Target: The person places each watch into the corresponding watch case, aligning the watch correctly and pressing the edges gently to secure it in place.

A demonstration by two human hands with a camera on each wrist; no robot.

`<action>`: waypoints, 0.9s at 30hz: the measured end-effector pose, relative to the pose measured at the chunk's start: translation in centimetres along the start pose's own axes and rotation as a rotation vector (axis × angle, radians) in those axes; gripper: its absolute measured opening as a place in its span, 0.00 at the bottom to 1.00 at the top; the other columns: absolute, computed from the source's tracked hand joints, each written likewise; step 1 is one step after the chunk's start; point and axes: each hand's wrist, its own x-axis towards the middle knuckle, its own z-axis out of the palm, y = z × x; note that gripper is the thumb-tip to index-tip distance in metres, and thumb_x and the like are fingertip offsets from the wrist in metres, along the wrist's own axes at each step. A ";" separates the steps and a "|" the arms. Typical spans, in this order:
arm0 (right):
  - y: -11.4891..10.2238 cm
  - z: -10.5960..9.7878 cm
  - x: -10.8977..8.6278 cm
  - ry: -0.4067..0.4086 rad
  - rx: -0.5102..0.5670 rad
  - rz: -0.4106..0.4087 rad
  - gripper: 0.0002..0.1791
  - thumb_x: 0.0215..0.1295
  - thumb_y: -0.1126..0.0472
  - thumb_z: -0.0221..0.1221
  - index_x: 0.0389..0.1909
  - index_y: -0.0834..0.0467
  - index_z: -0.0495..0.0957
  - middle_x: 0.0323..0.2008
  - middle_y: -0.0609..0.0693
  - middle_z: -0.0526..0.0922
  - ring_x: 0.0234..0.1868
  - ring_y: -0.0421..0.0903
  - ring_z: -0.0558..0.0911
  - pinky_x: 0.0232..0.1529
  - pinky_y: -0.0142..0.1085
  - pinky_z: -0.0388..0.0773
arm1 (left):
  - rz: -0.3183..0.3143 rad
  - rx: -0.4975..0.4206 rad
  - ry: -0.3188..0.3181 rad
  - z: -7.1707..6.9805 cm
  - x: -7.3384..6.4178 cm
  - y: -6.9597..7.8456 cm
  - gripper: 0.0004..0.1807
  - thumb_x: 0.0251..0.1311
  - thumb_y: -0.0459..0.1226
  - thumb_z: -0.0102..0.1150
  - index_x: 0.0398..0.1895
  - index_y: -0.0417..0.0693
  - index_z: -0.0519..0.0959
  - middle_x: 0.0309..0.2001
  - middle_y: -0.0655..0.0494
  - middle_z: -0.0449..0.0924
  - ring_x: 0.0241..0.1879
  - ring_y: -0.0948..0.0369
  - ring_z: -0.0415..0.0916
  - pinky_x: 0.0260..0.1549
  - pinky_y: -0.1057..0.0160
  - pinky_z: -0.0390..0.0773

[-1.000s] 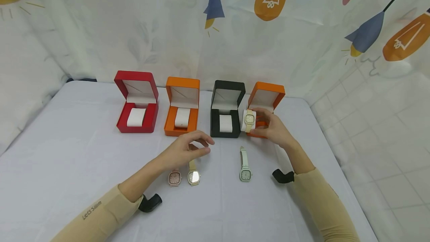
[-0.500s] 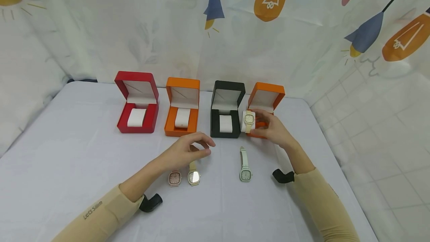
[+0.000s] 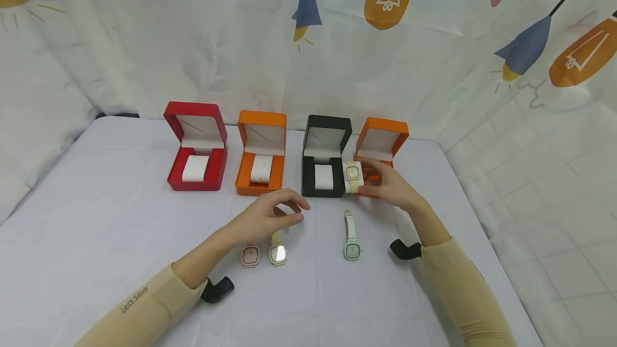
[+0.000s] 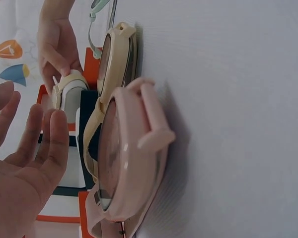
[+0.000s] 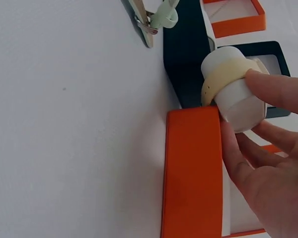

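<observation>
Pinching, with the curled digits of the right hand [image 3: 389, 182], a white cushion [image 5: 241, 111] carrying a cream watch [image 3: 353, 172] around its middle; holding both between the right orange box [image 5: 193, 168] and the black box [image 3: 308, 175], possibly touching the latter, though hard to tell from these angles. Hovering, with the left hand [image 3: 270, 212], near the second cream watch [image 3: 278, 254], with fingers [image 4: 57, 144] loosely spread and gripping nothing. Showing on the counter [image 3: 318, 299], outside any box, also a pink watch [image 3: 250, 256] and a green watch [image 3: 352, 251]; showing farther back, with lids [image 3: 195, 108] raised and bare cushions [image 3: 195, 169] inside, a red box [image 3: 218, 173], a left orange box [image 3: 244, 173] and the same black one. Apparently standing between two steps, judging by the wrapped band [image 5: 226, 79]: dressing the cushion with the watch and seating it in a box. Probably calling next for aligning the cushion over the right orange box and lowering it level, without letting the band slip
</observation>
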 end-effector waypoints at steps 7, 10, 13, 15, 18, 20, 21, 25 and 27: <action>0.0 -0.7 -0.1 0.003 -0.050 -0.015 0.41 0.61 0.66 0.73 0.74 0.57 0.66 0.62 0.55 0.77 0.60 0.55 0.77 0.62 0.53 0.74 | 0.002 0.004 -0.006 0.0 0.0 -0.2 0.10 0.71 0.37 0.64 0.53 0.52 0.82 0.53 0.50 0.81 0.51 0.59 0.78 0.47 0.58 0.82; 0.1 -0.7 0.0 0.002 -0.059 -0.019 0.41 0.61 0.65 0.73 0.75 0.57 0.66 0.62 0.54 0.77 0.60 0.54 0.78 0.62 0.53 0.74 | 0.003 0.007 -0.012 0.0 0.1 -0.1 0.10 0.71 0.37 0.64 0.53 0.51 0.82 0.54 0.50 0.81 0.51 0.59 0.78 0.47 0.58 0.82; 0.0 -0.6 0.0 0.000 -0.055 -0.026 0.41 0.61 0.66 0.73 0.75 0.57 0.66 0.62 0.53 0.77 0.60 0.53 0.78 0.63 0.53 0.74 | 0.003 0.010 -0.017 0.0 0.2 -0.2 0.11 0.71 0.37 0.63 0.54 0.49 0.82 0.54 0.49 0.81 0.51 0.59 0.78 0.47 0.58 0.82; 0.0 -0.6 0.1 -0.002 -0.051 -0.030 0.41 0.61 0.66 0.73 0.74 0.58 0.67 0.62 0.53 0.78 0.60 0.54 0.78 0.63 0.53 0.73 | 0.004 0.013 -0.018 0.0 0.3 -0.3 0.12 0.71 0.38 0.63 0.54 0.47 0.82 0.54 0.49 0.81 0.51 0.59 0.78 0.47 0.58 0.82; 0.0 -0.5 0.2 -0.001 -0.049 -0.024 0.41 0.61 0.65 0.73 0.74 0.58 0.67 0.62 0.53 0.78 0.60 0.54 0.78 0.63 0.52 0.74 | 0.000 0.013 -0.020 0.0 0.3 -0.3 0.12 0.71 0.38 0.63 0.55 0.47 0.81 0.54 0.49 0.81 0.52 0.59 0.78 0.48 0.58 0.82; 0.1 -0.5 0.3 0.000 -0.049 -0.017 0.41 0.61 0.65 0.73 0.74 0.58 0.67 0.61 0.53 0.78 0.59 0.53 0.78 0.63 0.51 0.74 | -0.004 0.014 -0.022 0.0 0.3 -0.2 0.12 0.71 0.38 0.63 0.55 0.47 0.82 0.54 0.49 0.81 0.52 0.59 0.78 0.48 0.58 0.82; 0.1 -0.5 0.3 0.001 -0.047 -0.014 0.41 0.61 0.65 0.73 0.74 0.58 0.68 0.61 0.53 0.78 0.59 0.53 0.78 0.62 0.51 0.74 | -0.007 0.015 -0.024 0.0 0.4 -0.1 0.12 0.71 0.37 0.63 0.54 0.48 0.82 0.54 0.49 0.81 0.52 0.59 0.78 0.48 0.58 0.82; 0.2 -0.4 0.3 -0.004 -0.044 -0.012 0.41 0.60 0.65 0.73 0.74 0.57 0.68 0.61 0.52 0.78 0.59 0.53 0.78 0.62 0.50 0.74 | -0.012 0.018 -0.028 0.1 0.4 0.0 0.11 0.70 0.36 0.64 0.54 0.49 0.82 0.54 0.50 0.81 0.52 0.59 0.78 0.48 0.58 0.82; 0.3 -0.5 0.3 -0.007 -0.041 -0.015 0.41 0.60 0.65 0.73 0.74 0.57 0.68 0.61 0.53 0.78 0.60 0.53 0.78 0.62 0.50 0.74 | -0.010 0.016 -0.029 0.1 0.4 0.0 0.11 0.70 0.36 0.64 0.54 0.50 0.82 0.54 0.50 0.81 0.52 0.59 0.77 0.48 0.58 0.82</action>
